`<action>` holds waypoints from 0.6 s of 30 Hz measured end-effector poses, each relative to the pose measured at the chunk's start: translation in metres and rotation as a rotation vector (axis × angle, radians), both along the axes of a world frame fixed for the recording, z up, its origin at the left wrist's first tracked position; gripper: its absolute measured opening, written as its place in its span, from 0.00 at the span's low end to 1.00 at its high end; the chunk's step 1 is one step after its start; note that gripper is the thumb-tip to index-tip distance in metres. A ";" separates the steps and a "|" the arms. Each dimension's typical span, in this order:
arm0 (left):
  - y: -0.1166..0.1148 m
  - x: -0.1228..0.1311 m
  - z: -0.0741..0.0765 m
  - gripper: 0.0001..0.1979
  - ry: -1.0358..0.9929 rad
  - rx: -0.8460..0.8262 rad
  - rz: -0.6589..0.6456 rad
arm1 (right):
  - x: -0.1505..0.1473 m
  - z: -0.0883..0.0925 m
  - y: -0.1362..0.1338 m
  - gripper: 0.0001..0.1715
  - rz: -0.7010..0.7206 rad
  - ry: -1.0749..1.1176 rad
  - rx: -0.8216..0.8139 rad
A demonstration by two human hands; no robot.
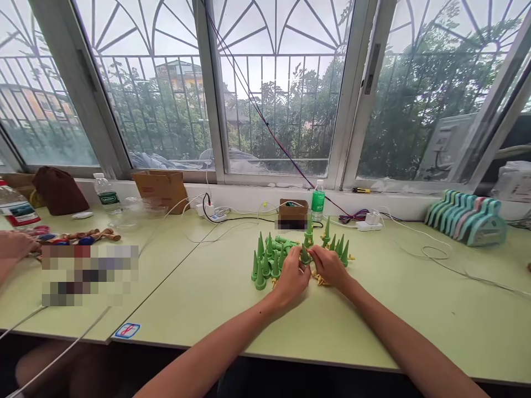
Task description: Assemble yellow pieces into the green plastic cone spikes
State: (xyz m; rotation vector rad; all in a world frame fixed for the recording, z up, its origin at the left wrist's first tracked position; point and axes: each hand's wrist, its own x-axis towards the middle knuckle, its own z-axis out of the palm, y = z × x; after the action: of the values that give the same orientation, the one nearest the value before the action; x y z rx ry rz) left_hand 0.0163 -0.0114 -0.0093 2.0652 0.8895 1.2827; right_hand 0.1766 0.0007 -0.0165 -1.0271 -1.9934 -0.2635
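Note:
My left hand (pixel 293 276) is closed on a green cone-shaped plastic watering spike (pixel 305 255), held just above the table. My right hand (pixel 329 264) meets it from the right, thumb and forefinger pinched at the spike's side. A bit of yellow plastic shows at those fingertips, mostly hidden by them. Left of my hands, several green spikes (pixel 260 276) stand point up, with others lying on their sides behind them. More upright spikes (pixel 344 251) are beyond my right hand. Small yellow plastic pieces (pixel 321 279) lie in a pile under my right hand.
Behind the spikes stand a small cardboard box (pixel 292 210) and a green-labelled bottle (pixel 318 200). Power strips (pixel 369 225) and cables run along the window wall. Pastel hangers (pixel 468 216) stand at right. Another person's hand (pixel 16 246) is at far left beside several small wooden items (pixel 95 236).

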 end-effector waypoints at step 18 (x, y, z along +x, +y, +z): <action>0.002 -0.006 0.004 0.06 -0.072 -0.115 0.130 | -0.007 0.004 -0.001 0.18 0.038 0.237 -0.117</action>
State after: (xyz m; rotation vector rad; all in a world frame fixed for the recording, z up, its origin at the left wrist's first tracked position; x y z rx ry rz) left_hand 0.0103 -0.0097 -0.0051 1.8877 1.0539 1.3317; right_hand 0.1693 -0.0002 -0.0125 -1.0416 -1.8272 -0.0031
